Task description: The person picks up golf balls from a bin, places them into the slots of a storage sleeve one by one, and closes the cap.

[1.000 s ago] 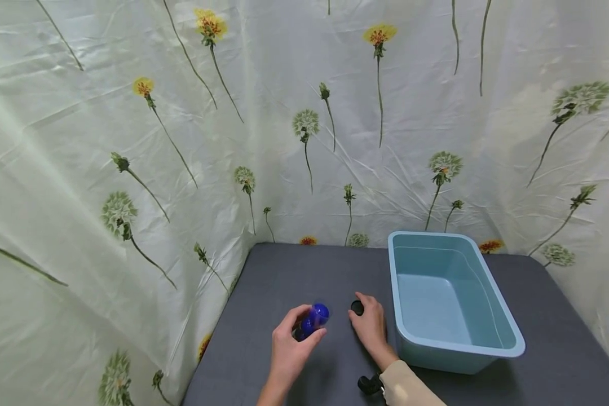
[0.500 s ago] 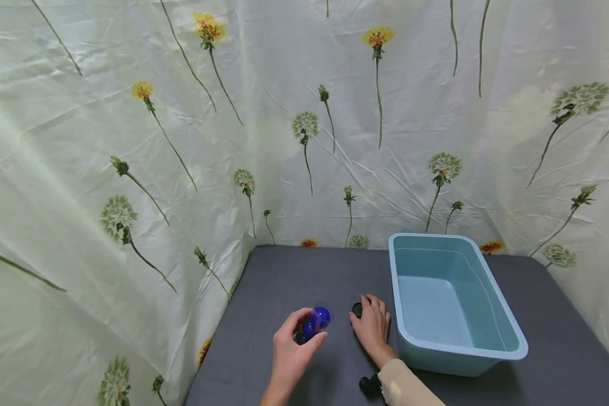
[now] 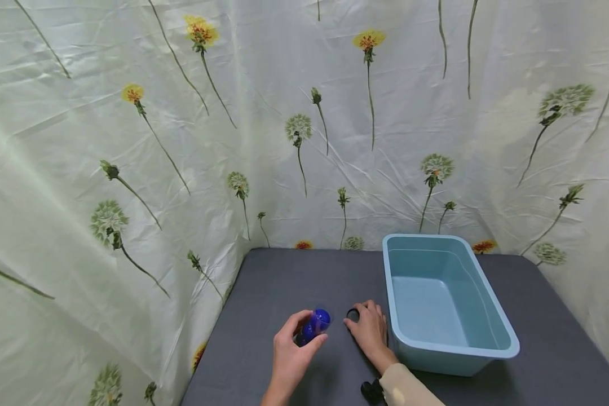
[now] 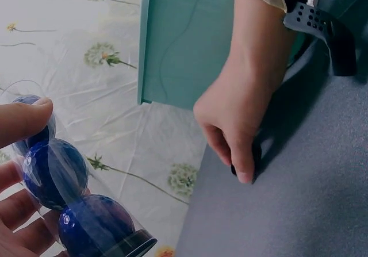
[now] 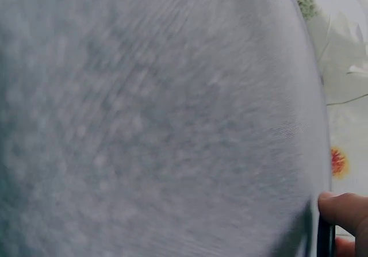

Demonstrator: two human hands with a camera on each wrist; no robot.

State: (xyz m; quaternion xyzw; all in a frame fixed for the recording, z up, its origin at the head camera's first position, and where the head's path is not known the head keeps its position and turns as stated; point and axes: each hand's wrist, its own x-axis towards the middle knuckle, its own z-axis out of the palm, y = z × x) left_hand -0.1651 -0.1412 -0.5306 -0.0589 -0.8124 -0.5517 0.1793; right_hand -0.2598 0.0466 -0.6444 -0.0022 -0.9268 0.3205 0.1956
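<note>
In the head view my left hand (image 3: 291,349) grips a clear tube of blue golf balls (image 3: 316,324), tilted above the table. The left wrist view shows three dimpled balls (image 4: 56,173) stacked inside, with a black cap (image 4: 135,244) at the tube's lower end. To the right, my right hand (image 3: 370,332) is down at the table and pinches a small round black cap (image 3: 353,314) between thumb and fingers. Only a dark edge of that cap (image 5: 326,237) shows beside the thumb in the right wrist view; the fingers hide much of it.
A light blue plastic basin (image 3: 454,352) stands on the dark grey table (image 3: 304,270), close to the right of my right hand. A flower-printed curtain (image 3: 264,113) hangs behind and to the left. A black wrist mount (image 3: 371,390) sits at the right sleeve.
The head view has shifted slightly. My right hand's fingers have drawn in around the black cap, which now appears tilted. My left hand keeps the tube in nearly the same place.
</note>
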